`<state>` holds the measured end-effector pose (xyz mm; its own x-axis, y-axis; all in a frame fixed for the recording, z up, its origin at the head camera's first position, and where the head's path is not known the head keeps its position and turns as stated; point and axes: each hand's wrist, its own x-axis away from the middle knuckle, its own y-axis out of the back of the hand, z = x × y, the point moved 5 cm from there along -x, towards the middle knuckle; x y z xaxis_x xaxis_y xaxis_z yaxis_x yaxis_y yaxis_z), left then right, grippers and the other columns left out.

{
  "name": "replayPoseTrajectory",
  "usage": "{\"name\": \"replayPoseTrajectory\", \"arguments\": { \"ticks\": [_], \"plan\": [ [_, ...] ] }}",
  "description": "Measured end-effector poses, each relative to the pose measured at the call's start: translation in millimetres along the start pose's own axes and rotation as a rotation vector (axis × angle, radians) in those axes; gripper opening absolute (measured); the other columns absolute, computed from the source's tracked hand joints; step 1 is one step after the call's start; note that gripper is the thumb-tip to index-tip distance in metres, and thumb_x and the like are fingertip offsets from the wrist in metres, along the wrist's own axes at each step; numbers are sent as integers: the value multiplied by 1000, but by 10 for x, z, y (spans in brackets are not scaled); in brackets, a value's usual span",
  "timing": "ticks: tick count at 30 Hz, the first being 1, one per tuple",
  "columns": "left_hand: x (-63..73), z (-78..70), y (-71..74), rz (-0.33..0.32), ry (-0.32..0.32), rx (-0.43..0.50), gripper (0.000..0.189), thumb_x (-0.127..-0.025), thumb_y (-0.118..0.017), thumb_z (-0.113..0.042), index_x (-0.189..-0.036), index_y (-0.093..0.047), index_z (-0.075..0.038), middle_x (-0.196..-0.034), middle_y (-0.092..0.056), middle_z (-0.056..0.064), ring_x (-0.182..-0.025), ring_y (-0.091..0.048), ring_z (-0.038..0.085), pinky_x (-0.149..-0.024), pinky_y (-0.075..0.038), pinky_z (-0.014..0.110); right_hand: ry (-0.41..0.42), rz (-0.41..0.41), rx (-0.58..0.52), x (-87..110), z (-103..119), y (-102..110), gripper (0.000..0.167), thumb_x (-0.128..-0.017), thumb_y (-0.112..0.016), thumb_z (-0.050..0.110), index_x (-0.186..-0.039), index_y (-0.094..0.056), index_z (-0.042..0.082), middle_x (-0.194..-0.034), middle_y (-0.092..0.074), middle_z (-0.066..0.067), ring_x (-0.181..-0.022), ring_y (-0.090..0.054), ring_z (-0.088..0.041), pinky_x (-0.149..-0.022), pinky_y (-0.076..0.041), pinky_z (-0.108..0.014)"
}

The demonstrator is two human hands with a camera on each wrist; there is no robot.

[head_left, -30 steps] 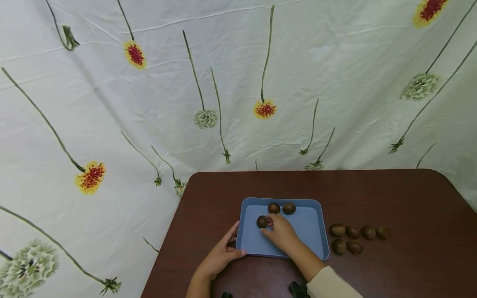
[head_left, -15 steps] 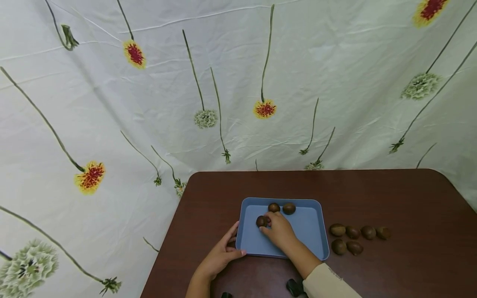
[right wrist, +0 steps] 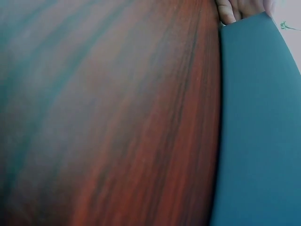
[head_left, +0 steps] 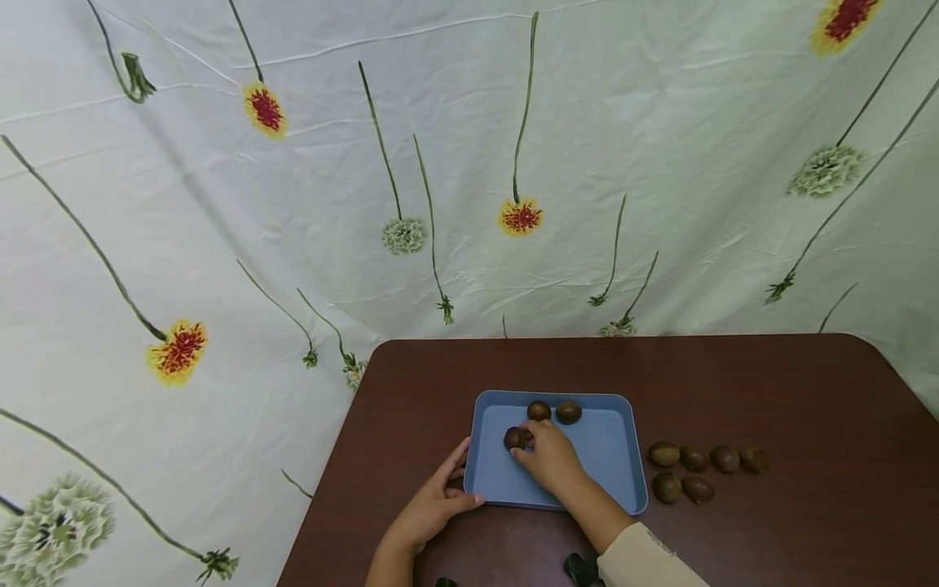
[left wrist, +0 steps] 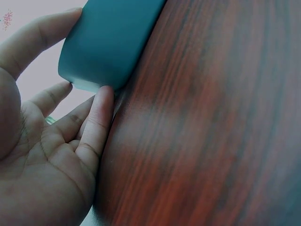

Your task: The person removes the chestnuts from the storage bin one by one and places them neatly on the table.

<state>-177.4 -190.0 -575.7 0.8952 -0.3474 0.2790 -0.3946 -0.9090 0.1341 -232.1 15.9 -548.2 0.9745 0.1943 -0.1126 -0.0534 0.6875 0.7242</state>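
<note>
On the blue tray, my right hand pinches a brown chestnut between thumb and index finger, near the tray's left part. Two more chestnuts lie by the far rim, one to the left and one to the right. My left hand holds the tray's near left corner, thumb at the front edge and fingers along the left side. In the left wrist view, that hand's thumb and fingers touch the tray's outer wall. The right wrist view does not show the right hand's fingertips.
Several loose chestnuts lie in two rows on the brown table, right of the tray. Dark objects show by the right sleeve and at the bottom edge. A flowered white cloth hangs behind the table.
My right hand and the pinched chestnut have shifted very slightly left. The left hand, the tray and the other chestnuts stay where they were.
</note>
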Motion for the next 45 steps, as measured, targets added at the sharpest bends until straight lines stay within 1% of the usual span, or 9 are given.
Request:
{"name": "replayPoseTrajectory", "arguments": {
  "ticks": [7, 12, 16, 20, 24, 27, 32, 37, 45],
  "plan": [
    [5, 0, -12, 6, -4, 4, 90, -94, -74, -26, -163, -17, -33, -154, -39, 22, -110, -64, 24, -93, -53, 36, -56, 14, -54, 65, -42, 34, 40, -88, -79, 24, -121, -70, 4, -107, -71, -10, -91, -67, -20, -79, -53, -39],
    [0, -2, -3, 2, -1, 2, 90, -94, -74, -26, -163, -17, -34, -155, -37, 22, -110, -63, 24, -93, -53, 36, -68, 17, -80, 124, -50, 95, 40, -87, -79, 25, -121, -70, 4, -106, -72, -11, -91, -68, -21, -79, -54, -40],
    [-2, 1, 3, -4, 3, -4, 90, -94, -74, -26, -163, -17, -34, -156, -36, 23, -110, -63, 24, -93, -52, 36, -95, 28, -100, 186, -73, 131, 43, -88, -78, 26, -124, -69, 3, -108, -72, -12, -91, -69, -21, -80, -55, -40],
    [-7, 9, 5, -9, 9, -8, 90, -93, -75, -27, -163, -18, -35, -154, -37, 23, -109, -63, 24, -93, -52, 36, -134, 43, -144, 253, -110, 170, 43, -89, -77, 27, -125, -68, 4, -109, -72, -10, -93, -69, -21, -81, -56, -40],
    [-9, 14, 10, -12, 12, -14, 91, -93, -75, -28, -163, -18, -35, -153, -39, 24, -108, -63, 24, -92, -52, 38, -175, 38, -210, 320, -153, 234, 42, -89, -77, 28, -124, -68, 6, -110, -73, -7, -96, -70, -20, -84, -56, -40],
    [-4, 16, 13, -12, 16, -18, 91, -93, -75, -29, -163, -17, -36, -152, -39, 25, -107, -63, 24, -92, -52, 39, -204, 30, -253, 371, -184, 293, 43, -90, -77, 28, -125, -67, 6, -111, -73, -6, -98, -70, -19, -86, -56, -40],
    [-7, 13, 9, -7, 13, -18, 91, -93, -75, -29, -163, -17, -36, -152, -39, 24, -106, -64, 23, -91, -52, 38, -222, 3, -304, 469, -263, 383, 44, -90, -78, 27, -127, -66, 6, -114, -73, -7, -104, -71, -24, -91, -56, -40],
    [-14, -2, 10, -2, 13, -17, 92, -93, -75, -28, -163, -17, -35, -153, -38, 24, -106, -64, 24, -92, -52, 37, -235, -40, -321, 565, -345, 503, 45, -89, -79, 24, -128, -66, 8, -116, -72, -8, -106, -72, -26, -91, -57, -36],
    [-25, 23, 18, -6, 20, -12, 91, -92, -76, -27, -162, -18, -37, -156, -35, 23, -108, -63, 24, -93, -52, 36, -268, -55, -350, 675, -415, 785, 47, -91, -78, 26, -131, -60, 9, -121, -68, -8, -113, -67, -24, -97, -54, -34]
  ]
}}
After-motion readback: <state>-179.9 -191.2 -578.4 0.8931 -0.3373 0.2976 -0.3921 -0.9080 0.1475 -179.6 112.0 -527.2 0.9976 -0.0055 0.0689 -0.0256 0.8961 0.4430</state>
